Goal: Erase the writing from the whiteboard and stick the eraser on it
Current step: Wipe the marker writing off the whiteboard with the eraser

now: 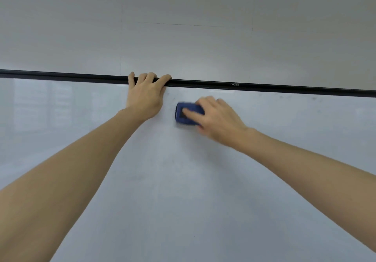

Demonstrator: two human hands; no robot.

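- Nearly done with the wipe, by my read: the lower and middle whiteboard point(183, 190) surface nearest you shows no legible writing, only a tiny speck low down and faint grey haze.
- Your right hand point(215, 117) is clamped on the eraser point(188, 113), fingers spread over its back, pressing it flat to the board just under the top edge. It looks blurred, so likely mid-stroke.
- The eraser is a dark blue block with a darker panel on its back; the felt side is hidden against the board.
- Your left hand point(145, 96) is closed on nothing loose: palm on the board, fingers hooked over the black top frame point(264, 87), just beside the eraser.
- Left to do: faint smudges along the top edge, toward the right corner, look unwiped.
- Then let go of the eraser so it sticks to the board; not yet done.
- Beyond the frame there's only plain wall point(183, 17).
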